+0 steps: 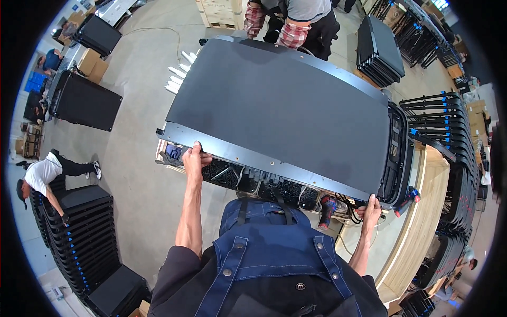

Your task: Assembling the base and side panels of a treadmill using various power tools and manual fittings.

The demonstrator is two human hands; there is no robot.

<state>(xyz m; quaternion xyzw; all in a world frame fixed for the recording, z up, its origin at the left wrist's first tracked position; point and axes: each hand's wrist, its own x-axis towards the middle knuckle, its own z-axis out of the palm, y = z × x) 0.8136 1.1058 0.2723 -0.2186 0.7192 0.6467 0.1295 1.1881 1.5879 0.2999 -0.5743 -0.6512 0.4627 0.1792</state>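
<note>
The black deck lies just inside the near edge of the bench, likely stiff, heavy and smooth, best held where your left hand and right hand pinch its metal rail

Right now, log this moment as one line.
left hand: grips near metal rail of dark panel | right hand: at rail's right end | power tool: left of right hand | co-worker: across panel
</note>
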